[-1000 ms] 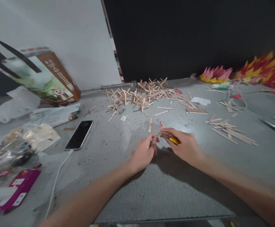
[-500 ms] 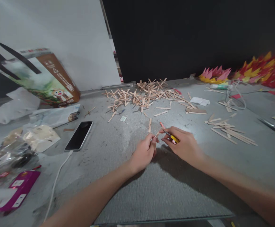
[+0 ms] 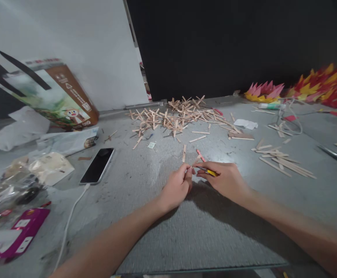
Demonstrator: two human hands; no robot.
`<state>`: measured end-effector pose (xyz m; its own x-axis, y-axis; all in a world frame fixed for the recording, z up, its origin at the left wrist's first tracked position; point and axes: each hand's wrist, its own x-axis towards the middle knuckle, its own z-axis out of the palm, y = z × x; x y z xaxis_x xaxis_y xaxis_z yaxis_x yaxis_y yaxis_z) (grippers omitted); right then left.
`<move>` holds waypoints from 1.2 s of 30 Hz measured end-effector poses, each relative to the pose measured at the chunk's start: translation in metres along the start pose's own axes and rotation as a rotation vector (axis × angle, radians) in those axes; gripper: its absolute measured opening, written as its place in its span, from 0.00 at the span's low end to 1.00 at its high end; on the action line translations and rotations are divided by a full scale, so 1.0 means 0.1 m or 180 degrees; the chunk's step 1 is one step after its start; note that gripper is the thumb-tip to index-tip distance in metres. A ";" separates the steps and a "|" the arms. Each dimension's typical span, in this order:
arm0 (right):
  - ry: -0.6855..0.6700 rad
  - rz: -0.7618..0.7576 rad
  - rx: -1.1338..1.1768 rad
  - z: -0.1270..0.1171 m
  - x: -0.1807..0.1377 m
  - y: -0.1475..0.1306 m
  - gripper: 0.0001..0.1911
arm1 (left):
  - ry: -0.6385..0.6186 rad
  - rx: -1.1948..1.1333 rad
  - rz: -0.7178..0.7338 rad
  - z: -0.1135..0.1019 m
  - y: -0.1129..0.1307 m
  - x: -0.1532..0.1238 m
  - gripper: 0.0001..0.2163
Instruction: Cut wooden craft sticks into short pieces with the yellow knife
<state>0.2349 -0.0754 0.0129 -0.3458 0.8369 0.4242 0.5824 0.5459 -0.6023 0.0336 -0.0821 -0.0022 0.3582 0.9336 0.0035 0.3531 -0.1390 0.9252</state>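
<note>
My left hand (image 3: pixel 175 187) is closed, pinching a small wooden stick (image 3: pixel 197 159) that slants up past its fingertips. In my right hand (image 3: pixel 230 180) is a slim yellow-and-black utility knife (image 3: pixel 211 172), its dark tip at the stick beside my left fingers. The contact point is too small to make out. Just beyond the hands, a short flat wooden stick (image 3: pixel 184 153) and a thin pinkish-red rod (image 3: pixel 200 155) lie on the grey table (image 3: pixel 145 235).
Behind is a heap of crossed wooden sticks (image 3: pixel 165 119); loose sticks (image 3: pixel 290 164) and scissors (image 3: pixel 335 154) lie right. Folded paper pieces (image 3: pixel 264 92) stand at the back right. On the left are a charging phone (image 3: pixel 97 166), a shopping bag (image 3: pixel 70 96) and a purple packet (image 3: pixel 26 231).
My right hand has tilted the knife flatter and brought its tip down and left to the stick at my left fingers. More of the stick and the red rod now shows.
</note>
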 end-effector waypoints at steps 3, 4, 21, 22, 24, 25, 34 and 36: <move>0.0054 -0.0004 -0.0087 0.01 -0.01 0.01 0.12 | -0.0004 0.0003 0.0000 0.00 0.00 0.00 0.14; 0.0078 -0.0008 -0.0121 0.01 -0.01 0.02 0.13 | -0.0011 0.0011 -0.0002 0.00 0.00 0.00 0.14; 0.0281 -0.0120 -0.0140 0.02 -0.03 -0.07 0.10 | -0.0044 -0.0030 0.0033 0.00 -0.02 0.01 0.14; 0.0278 -0.0121 -0.0152 0.01 -0.03 -0.08 0.10 | -0.0032 -0.0003 0.0044 0.00 -0.01 0.01 0.14; 0.0260 -0.0101 -0.0159 0.01 -0.01 -0.09 0.09 | -0.0025 0.0030 0.0031 0.00 0.00 0.00 0.15; 0.0240 -0.0071 -0.0155 0.00 -0.01 -0.08 0.09 | -0.0027 0.0038 0.0016 -0.01 0.01 0.00 0.14; 0.0082 0.0219 -0.0147 0.02 -0.03 -0.01 0.14 | -0.0007 0.0129 0.0006 0.00 0.02 0.00 0.13; 0.0114 0.0236 -0.0125 0.02 -0.03 -0.02 0.16 | -0.0024 0.0134 0.0011 -0.01 0.01 0.00 0.12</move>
<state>0.2335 -0.0785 0.0117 -0.2744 0.8728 0.4037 0.6341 0.4799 -0.6063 0.0333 -0.0823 -0.0013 0.3660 0.9306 0.0036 0.3877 -0.1560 0.9085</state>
